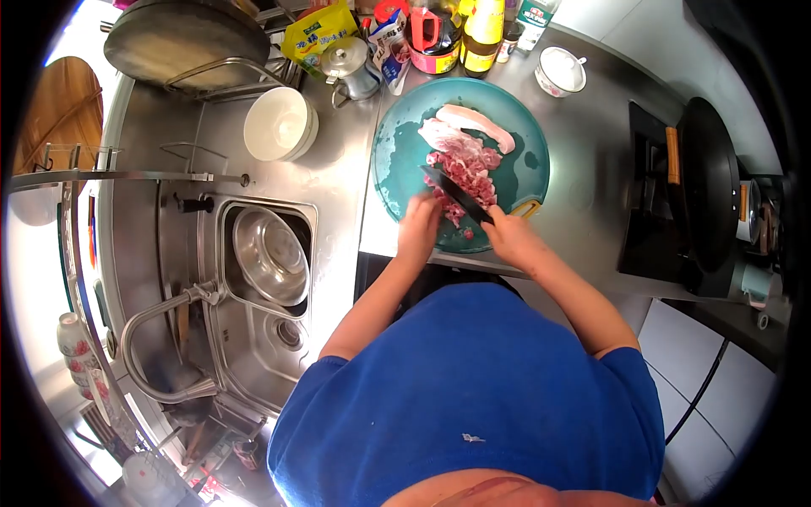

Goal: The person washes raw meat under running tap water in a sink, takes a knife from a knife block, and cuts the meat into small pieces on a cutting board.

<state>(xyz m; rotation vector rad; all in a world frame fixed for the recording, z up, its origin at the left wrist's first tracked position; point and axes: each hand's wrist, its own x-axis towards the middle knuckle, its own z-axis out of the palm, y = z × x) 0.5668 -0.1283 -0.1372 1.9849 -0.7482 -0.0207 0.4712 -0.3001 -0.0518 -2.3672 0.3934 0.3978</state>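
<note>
My right hand (514,237) is closed round the handle of a kitchen knife, whose dark blade (463,199) slants up and left across the chopped meat. Beside the blade, at the lower left of the meat, is my left hand (420,221); its fingers are blurred and partly hidden. Small pink pieces of chopped meat (473,179) lie on a round green cutting board (393,160). Above them rest a larger pale piece of meat (448,137) and a long pale strip of meat (480,122). A yellow-rimmed handle hole (527,208) shows at the board's right edge.
On the left is a sink (253,338) holding a metal basin (270,253), with a curved faucet (127,338). White bowls (277,125), a metal pot (346,63) and several bottles (483,38) line the back. A wok (708,186) sits on the stove at right.
</note>
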